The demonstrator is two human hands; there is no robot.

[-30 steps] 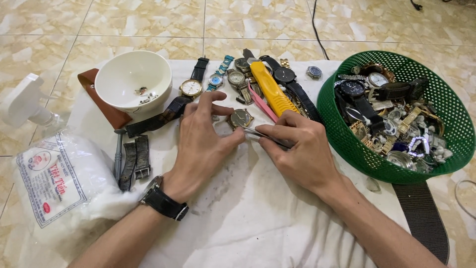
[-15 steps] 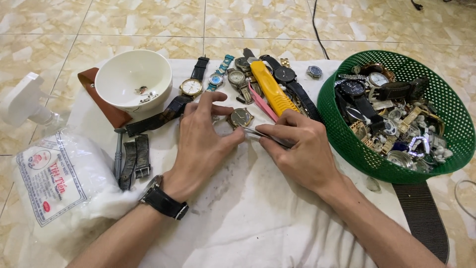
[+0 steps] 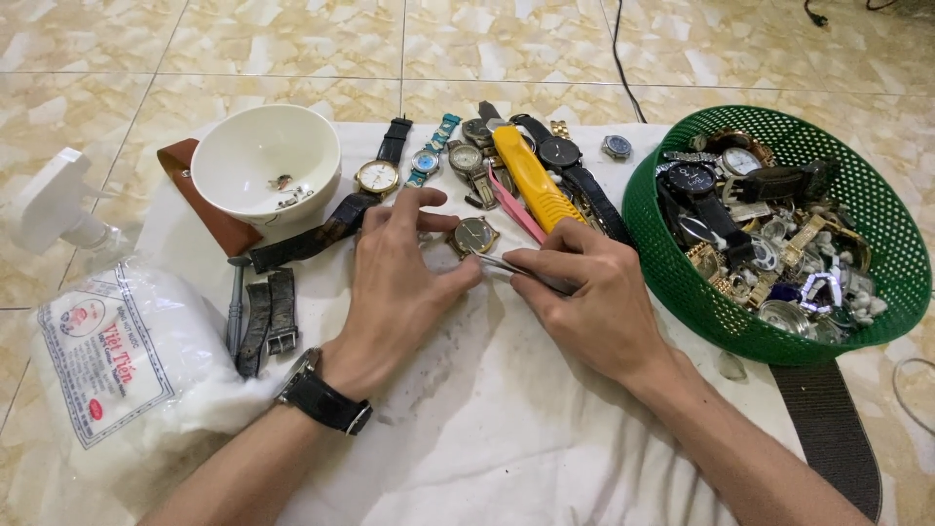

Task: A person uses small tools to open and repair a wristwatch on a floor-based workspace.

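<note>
White plastic spray bottle [image 3: 54, 205] lies at the far left on the tiled floor, and just below it sits a bag of cotton wool [image 3: 117, 360]. On the white cloth [image 3: 506, 448] stand a white bowl [image 3: 265, 161] with small parts inside, a brown leather pouch [image 3: 209, 205] under it, and two loose dark straps [image 3: 268, 321]. The left hand [image 3: 394, 292], with a black wristwatch [image 3: 321, 397] on its wrist, rests flat on the cloth; its grip is pressed on a small strapless watch case [image 3: 474, 235], thumb and forefinger at its edges. The right hand [image 3: 589, 297] has its grip pinching thin metal tweezers [image 3: 506, 266], whose tip touches the lower edge of the watch case. Behind the hands lies a row of watches [image 3: 458, 161], a yellow tool [image 3: 531, 175] and a pink tool [image 3: 516, 209]. At the right is a green basket [image 3: 662, 263] full of watches and parts, and a dark strap [image 3: 828, 429] lies below it
</note>
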